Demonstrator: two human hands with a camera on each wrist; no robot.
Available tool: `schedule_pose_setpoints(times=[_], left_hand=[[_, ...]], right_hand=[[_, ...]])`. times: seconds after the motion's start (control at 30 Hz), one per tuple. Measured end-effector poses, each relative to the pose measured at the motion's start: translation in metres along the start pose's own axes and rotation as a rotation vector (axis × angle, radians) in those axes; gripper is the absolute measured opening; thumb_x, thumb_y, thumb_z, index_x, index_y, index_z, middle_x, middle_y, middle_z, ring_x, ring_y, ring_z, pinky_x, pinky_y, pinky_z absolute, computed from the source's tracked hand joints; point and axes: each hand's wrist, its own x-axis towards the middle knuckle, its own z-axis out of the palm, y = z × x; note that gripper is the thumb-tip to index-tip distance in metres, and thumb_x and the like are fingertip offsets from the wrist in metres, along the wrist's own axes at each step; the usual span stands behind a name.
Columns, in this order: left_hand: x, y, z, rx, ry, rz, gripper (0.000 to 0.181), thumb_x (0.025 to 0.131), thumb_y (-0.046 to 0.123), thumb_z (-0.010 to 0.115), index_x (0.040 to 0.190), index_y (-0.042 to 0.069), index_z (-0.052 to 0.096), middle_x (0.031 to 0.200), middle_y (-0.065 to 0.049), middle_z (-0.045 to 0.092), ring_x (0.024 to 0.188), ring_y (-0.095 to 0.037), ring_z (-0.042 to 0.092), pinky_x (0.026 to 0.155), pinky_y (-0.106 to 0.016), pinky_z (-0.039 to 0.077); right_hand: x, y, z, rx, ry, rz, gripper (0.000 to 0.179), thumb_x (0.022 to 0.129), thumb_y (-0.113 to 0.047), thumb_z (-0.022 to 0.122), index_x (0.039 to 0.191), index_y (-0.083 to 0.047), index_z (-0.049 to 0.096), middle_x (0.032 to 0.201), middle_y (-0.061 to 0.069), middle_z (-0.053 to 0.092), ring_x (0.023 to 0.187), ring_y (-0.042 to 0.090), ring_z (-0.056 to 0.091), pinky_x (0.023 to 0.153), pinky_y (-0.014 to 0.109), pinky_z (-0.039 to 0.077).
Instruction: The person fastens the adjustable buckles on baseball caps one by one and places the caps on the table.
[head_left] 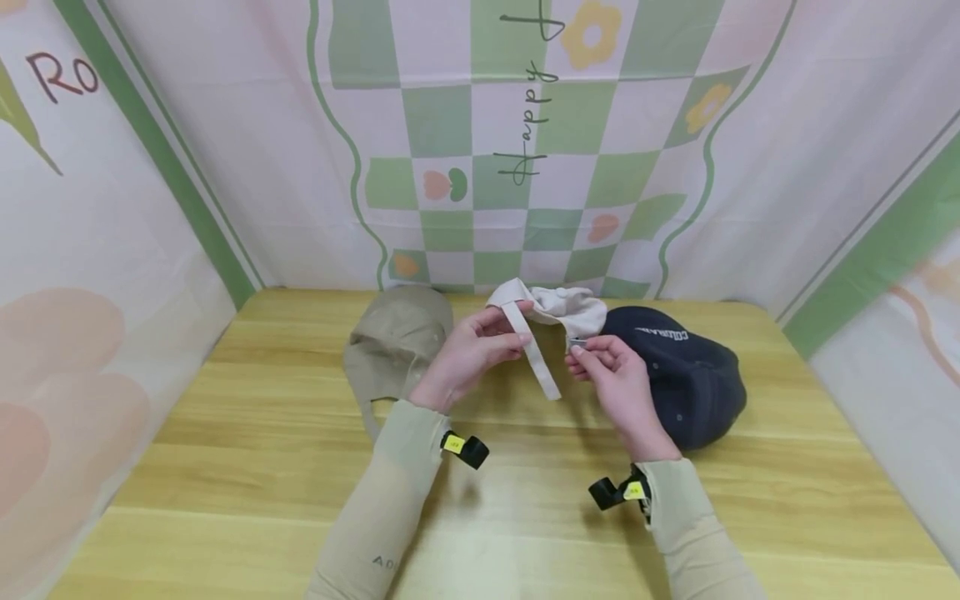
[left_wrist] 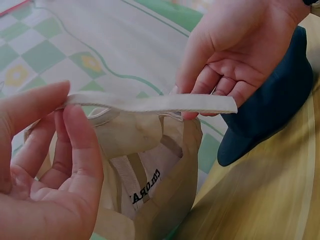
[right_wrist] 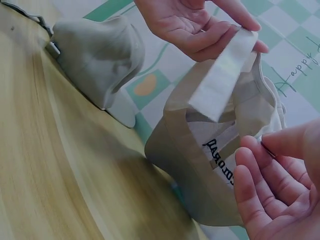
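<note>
Both hands hold a cream baseball cap (head_left: 573, 307) above the table, its inside turned toward me in the wrist views. My left hand (head_left: 474, 348) pinches the cap's back strap (head_left: 542, 367) between thumb and fingers, and the strap's free end sticks out past the fingertips. On the other side of the cap's opening, my right hand (head_left: 617, 379) pinches a small metal buckle (head_left: 576, 342), mostly covered by the thumb and fingers. The strap end is apart from the buckle. Dark lettering (right_wrist: 218, 161) shows inside the crown.
A khaki cap (head_left: 397, 346) rests on the wooden table (head_left: 517, 525) at the left, its loose strap hanging toward me. At the right sits a navy cap (head_left: 693, 387) with white lettering. A patterned curtain (head_left: 502, 125) rises behind the table's back edge.
</note>
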Motion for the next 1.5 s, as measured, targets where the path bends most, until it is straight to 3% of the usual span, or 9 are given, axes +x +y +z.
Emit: schedule_pose_setpoints(times=[0.23,0.47,0.7,0.87,1.03,1.23,1.5], left_hand=[[-0.002,0.001,0.002,-0.009,-0.019,-0.011,0.046,0.092,-0.01,0.069,0.136,0.0,0.062,0.11,-0.01,0.066,0.095,-0.017,0.063,0.082,-0.028,0.055],[-0.002,0.0,0.0,-0.007,-0.045,0.015,0.052,0.091,-0.011,0.069,0.139,0.005,0.061,0.104,-0.008,0.066,0.096,-0.017,0.063,0.083,-0.029,0.055],[-0.002,0.0,0.001,-0.013,-0.026,0.028,0.032,0.093,-0.009,0.069,0.124,-0.009,0.065,0.118,-0.005,0.064,0.098,-0.016,0.063,0.085,-0.028,0.055],[-0.002,0.001,0.003,-0.042,-0.023,0.025,0.026,0.094,-0.012,0.065,0.12,-0.015,0.061,0.11,-0.008,0.063,0.096,-0.018,0.066,0.089,-0.031,0.056],[-0.002,0.002,0.004,-0.098,-0.027,0.021,0.027,0.097,-0.014,0.058,0.124,-0.014,0.054,0.104,-0.013,0.068,0.089,-0.018,0.07,0.087,-0.032,0.058],[-0.002,0.002,0.005,-0.102,-0.057,0.035,0.016,0.103,-0.008,0.051,0.12,-0.008,0.052,0.119,-0.028,0.067,0.089,-0.019,0.071,0.088,-0.032,0.058],[0.0,-0.001,0.004,-0.048,-0.058,0.059,0.025,0.106,-0.003,0.049,0.129,-0.01,0.052,0.124,-0.029,0.064,0.096,-0.018,0.07,0.095,-0.037,0.054]], right_hand=[[0.0,0.0,0.001,0.01,-0.001,-0.055,0.029,0.101,-0.005,0.064,0.125,0.006,0.052,0.089,0.009,0.074,0.08,0.019,0.07,0.074,0.028,0.059],[0.0,-0.002,0.0,-0.02,-0.031,-0.074,0.026,0.102,-0.006,0.063,0.126,0.004,0.061,0.092,0.013,0.074,0.082,0.022,0.071,0.074,0.029,0.059],[0.001,-0.003,0.001,-0.013,-0.024,-0.091,0.024,0.101,-0.005,0.065,0.121,0.007,0.061,0.087,0.0,0.072,0.082,0.011,0.067,0.071,0.023,0.056],[0.001,-0.004,0.001,0.053,-0.027,-0.104,0.023,0.103,-0.005,0.061,0.121,0.008,0.057,0.085,0.001,0.069,0.078,0.014,0.068,0.071,0.024,0.057],[0.001,-0.005,0.0,0.094,-0.049,-0.106,0.025,0.104,-0.008,0.059,0.123,0.009,0.054,0.085,0.003,0.068,0.075,0.019,0.07,0.076,0.031,0.059],[-0.001,-0.007,-0.001,0.074,-0.063,-0.122,0.025,0.105,-0.007,0.056,0.125,0.008,0.056,0.088,0.004,0.07,0.078,0.02,0.07,0.077,0.031,0.059],[-0.001,-0.01,-0.001,0.038,-0.067,-0.109,0.027,0.105,-0.008,0.057,0.13,0.002,0.063,0.091,0.012,0.071,0.083,0.025,0.07,0.078,0.032,0.06]])
